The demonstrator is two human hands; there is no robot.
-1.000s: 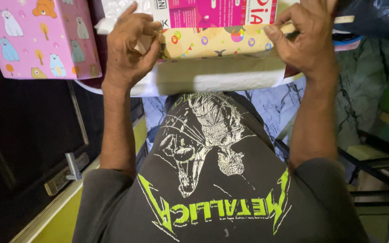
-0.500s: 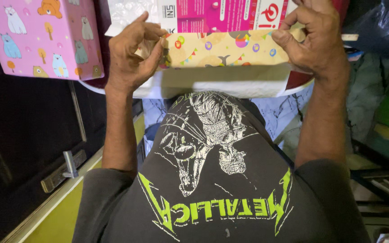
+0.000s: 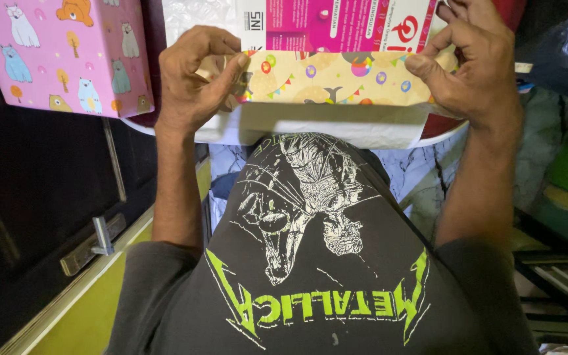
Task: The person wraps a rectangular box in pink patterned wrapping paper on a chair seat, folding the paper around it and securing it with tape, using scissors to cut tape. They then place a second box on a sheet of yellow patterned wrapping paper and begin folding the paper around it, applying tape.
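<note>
- The box (image 3: 336,26) runs off the top edge; its upper part is out of view.
- The wrap (image 3: 333,82) covers the box's near side, and its left end is hidden behind the left hand (image 3: 195,79).
- The right hand (image 3: 471,62) hides the wrap's right end; its upper fingers are cut off.
- The pink parcel (image 3: 67,56) is cropped at the top and left.
- The table (image 3: 442,135) barely shows.

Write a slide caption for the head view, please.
Both hands, left and right, fold patterned paper over a pink box.
</note>
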